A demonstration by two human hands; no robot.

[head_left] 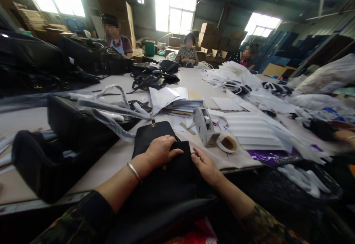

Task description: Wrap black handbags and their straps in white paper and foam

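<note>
A black handbag point(155, 134) lies at the near edge of the table and hangs over it toward me. My left hand point(161, 150) rests on its flap, fingers curled and pressed against the leather; a silver bangle sits on that wrist. My right hand point(204, 165) touches the bag's right side, fingers bent along its edge. A small gold clasp shows at the bag's far end.
A tape dispenser point(204, 126) and a tape roll point(227, 143) stand just right of the bag. White paper stacks point(177, 101), plastic-wrapped black bags point(69, 125) and white packing sheets point(249, 129) cover the long table point(111, 162). Three other people sit at the far end.
</note>
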